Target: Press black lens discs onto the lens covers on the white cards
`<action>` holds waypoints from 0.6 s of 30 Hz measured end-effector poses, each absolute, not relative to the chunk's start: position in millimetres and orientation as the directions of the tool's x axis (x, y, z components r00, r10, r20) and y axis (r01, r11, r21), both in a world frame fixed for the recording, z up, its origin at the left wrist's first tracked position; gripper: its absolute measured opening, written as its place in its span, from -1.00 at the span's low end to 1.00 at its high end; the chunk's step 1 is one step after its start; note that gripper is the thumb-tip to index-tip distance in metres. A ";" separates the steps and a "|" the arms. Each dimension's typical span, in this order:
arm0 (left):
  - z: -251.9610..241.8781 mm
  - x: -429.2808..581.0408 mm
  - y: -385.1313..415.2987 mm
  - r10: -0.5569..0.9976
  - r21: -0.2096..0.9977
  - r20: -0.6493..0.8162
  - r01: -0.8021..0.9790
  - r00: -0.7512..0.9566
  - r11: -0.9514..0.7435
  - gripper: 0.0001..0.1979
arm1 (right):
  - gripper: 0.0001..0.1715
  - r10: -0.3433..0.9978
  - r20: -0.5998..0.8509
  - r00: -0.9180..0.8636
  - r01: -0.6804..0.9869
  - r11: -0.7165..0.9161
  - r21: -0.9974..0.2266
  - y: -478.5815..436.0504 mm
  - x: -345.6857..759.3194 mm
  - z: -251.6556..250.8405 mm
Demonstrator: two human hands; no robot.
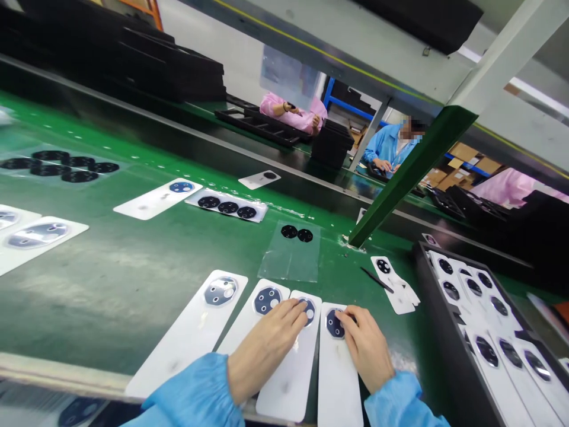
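Green-matted assembly bench [111, 284], factory line; more benches and stacked black trays behind.

- My left hand [267, 347] lies flat and open, fingertips [299, 308] pressing the round camera ring [310, 311] at the top of a white phone back cover [288, 373]. Nothing clasped.
- My right hand [367, 347] has its fingers bent, the tips resting on the dark camera ring [333, 325] of the next white cover [338, 379]. Not gripping either.
- Both covers lie at the near edge of the bench, side by side. Two more white covers [191, 338] lie to their left, each with a glossy ring showing small lens holes.
- Just beyond: clear film sheet [293, 261] with two black discs [297, 233]. Thin black pick [377, 280] beside a smaller white cover [395, 287].
- Right: black tray [444, 350], filled with white covers in rows, rings up.
- Far side: co-workers, one pink sleeve [288, 115], one blue coat [384, 145].
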State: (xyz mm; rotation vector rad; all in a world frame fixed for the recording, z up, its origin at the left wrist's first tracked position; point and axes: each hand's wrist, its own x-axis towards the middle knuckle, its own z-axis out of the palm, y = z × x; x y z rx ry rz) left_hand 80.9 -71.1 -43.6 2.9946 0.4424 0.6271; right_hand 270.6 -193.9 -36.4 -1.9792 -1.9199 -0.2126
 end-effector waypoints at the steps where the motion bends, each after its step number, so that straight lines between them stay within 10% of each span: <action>1: -45.3 80.5 -70.3 0.285 0.114 0.383 0.261 0.879 -0.959 -0.61 | -0.59 0.929 0.365 0.053 0.990 0.000 -0.141 -193.9 270.9 -38.1; 18: -44.8 86.4 -72.9 0.290 0.027 0.294 0.295 0.911 -0.955 -0.59 | -0.72 0.925 0.367 0.096 0.986 -0.037 -0.164 -195.2 273.5 -45.7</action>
